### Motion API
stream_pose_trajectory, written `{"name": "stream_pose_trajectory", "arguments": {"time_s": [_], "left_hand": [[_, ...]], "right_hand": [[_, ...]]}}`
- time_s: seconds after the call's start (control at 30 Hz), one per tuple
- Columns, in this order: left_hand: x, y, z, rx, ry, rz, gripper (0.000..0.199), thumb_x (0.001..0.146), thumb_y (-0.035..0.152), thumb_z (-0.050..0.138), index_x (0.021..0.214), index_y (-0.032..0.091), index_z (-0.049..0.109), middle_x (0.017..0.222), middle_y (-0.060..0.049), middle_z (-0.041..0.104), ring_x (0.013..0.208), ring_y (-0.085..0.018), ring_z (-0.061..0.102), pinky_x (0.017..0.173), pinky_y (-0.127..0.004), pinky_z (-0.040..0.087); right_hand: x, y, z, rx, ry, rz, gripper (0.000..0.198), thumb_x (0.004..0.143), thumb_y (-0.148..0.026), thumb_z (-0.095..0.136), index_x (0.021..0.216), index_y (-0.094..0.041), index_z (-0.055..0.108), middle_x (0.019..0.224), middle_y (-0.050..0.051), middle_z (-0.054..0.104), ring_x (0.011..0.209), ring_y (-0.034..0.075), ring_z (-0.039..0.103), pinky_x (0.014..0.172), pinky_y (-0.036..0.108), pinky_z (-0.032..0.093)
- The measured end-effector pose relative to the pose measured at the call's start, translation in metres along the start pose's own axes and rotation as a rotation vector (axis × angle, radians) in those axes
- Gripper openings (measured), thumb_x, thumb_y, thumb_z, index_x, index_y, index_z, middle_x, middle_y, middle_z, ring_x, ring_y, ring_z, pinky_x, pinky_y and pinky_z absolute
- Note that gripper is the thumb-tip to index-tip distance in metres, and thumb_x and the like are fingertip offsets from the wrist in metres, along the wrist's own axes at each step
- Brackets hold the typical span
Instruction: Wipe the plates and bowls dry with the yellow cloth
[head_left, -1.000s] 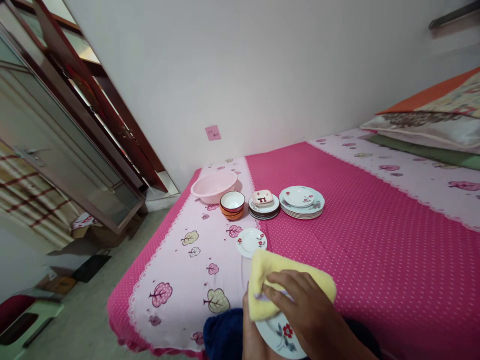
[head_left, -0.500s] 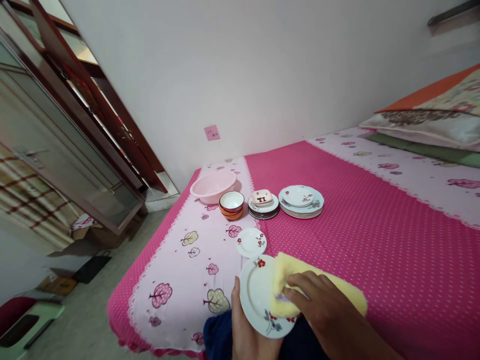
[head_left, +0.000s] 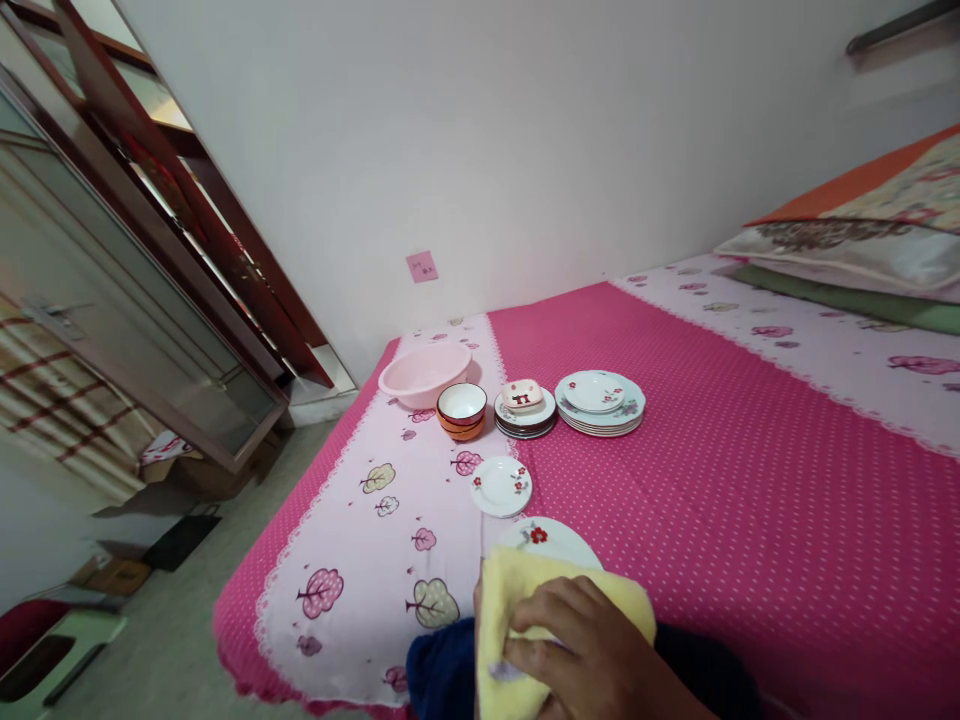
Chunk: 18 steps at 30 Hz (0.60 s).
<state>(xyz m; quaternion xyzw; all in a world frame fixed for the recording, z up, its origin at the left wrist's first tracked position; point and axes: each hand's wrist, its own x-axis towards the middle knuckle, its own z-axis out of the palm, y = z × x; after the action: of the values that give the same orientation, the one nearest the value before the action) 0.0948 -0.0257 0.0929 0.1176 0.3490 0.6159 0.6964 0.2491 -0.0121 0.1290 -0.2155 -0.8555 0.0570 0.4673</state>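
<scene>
A white plate with red flowers (head_left: 559,540) is held low at the front, its lower part covered by a yellow cloth (head_left: 622,600). My right hand (head_left: 581,640) has its fingers bent over the cloth and presses it on the plate. Only a sliver of my left hand (head_left: 478,592) shows at the plate's left side; the cloth hides the rest. Just beyond lies a small white flowered plate (head_left: 501,487) on the bedspread.
Farther back stand a pink basin (head_left: 424,372), stacked orange bowls (head_left: 461,428), small plates (head_left: 525,430) topped by a little patterned dish (head_left: 522,394), and a stack of larger plates (head_left: 600,425). Pillows (head_left: 847,250) lie at the right. The bed's edge (head_left: 247,600) drops off at left.
My right hand and the cloth have moved left and down across the plate, covering its lower part. The plate has turned and tilted, and my left hand is now mostly hidden.
</scene>
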Motion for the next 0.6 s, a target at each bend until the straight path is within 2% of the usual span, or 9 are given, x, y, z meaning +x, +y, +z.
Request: {"name": "stream_pose_trajectory", "arguments": {"time_s": [0.1,0.23,0.33,0.47,0.6], "left_hand": [[0.004,-0.001,-0.003,-0.089,-0.039,0.013,0.034,0.091,0.015,0.041,0.076,0.023,0.071,0.075,-0.004,0.062,0.075,-0.017,0.062,0.062,-0.022,0.055],[0.010,-0.011,0.012,-0.281,-0.090,0.024,0.032,0.089,0.011,0.045,0.095,0.019,0.075,0.086,-0.006,0.070,0.087,-0.016,0.068,0.076,-0.021,0.058],[0.006,-0.021,0.027,-0.396,-0.125,-0.034,0.032,0.098,0.023,0.047,0.104,0.014,0.076,0.102,-0.010,0.075,0.102,-0.017,0.070,0.092,-0.023,0.056],[-0.004,-0.023,0.040,-0.389,-0.228,-0.112,0.051,0.102,0.049,0.044,0.113,0.012,0.078,0.122,-0.016,0.075,0.123,-0.025,0.066,0.115,-0.038,0.043],[-0.003,-0.016,0.040,-0.323,-0.332,-0.104,0.058,0.100,0.055,0.043,0.124,0.013,0.075,0.133,-0.017,0.071,0.136,-0.031,0.057,0.119,-0.045,0.036]], "right_hand": [[0.005,0.001,0.002,-0.040,0.027,0.020,0.025,0.106,-0.022,0.042,0.112,-0.021,0.067,0.104,0.006,0.073,0.093,0.019,0.064,0.082,0.032,0.049],[0.009,0.005,0.007,-0.144,0.088,0.060,0.023,0.104,-0.018,0.048,0.113,-0.020,0.069,0.106,0.007,0.074,0.096,0.020,0.064,0.084,0.035,0.049],[0.009,0.011,0.011,-0.209,0.150,0.098,0.027,0.101,-0.012,0.046,0.113,-0.019,0.069,0.107,0.008,0.074,0.097,0.022,0.064,0.085,0.036,0.049],[0.005,0.022,0.008,-0.284,0.150,0.144,0.032,0.097,-0.005,0.044,0.113,-0.018,0.068,0.107,0.010,0.074,0.098,0.022,0.065,0.086,0.036,0.050],[-0.003,0.035,-0.003,-0.382,0.082,0.149,0.032,0.097,-0.005,0.045,0.117,-0.017,0.068,0.108,0.011,0.075,0.097,0.023,0.066,0.086,0.036,0.050]]}}
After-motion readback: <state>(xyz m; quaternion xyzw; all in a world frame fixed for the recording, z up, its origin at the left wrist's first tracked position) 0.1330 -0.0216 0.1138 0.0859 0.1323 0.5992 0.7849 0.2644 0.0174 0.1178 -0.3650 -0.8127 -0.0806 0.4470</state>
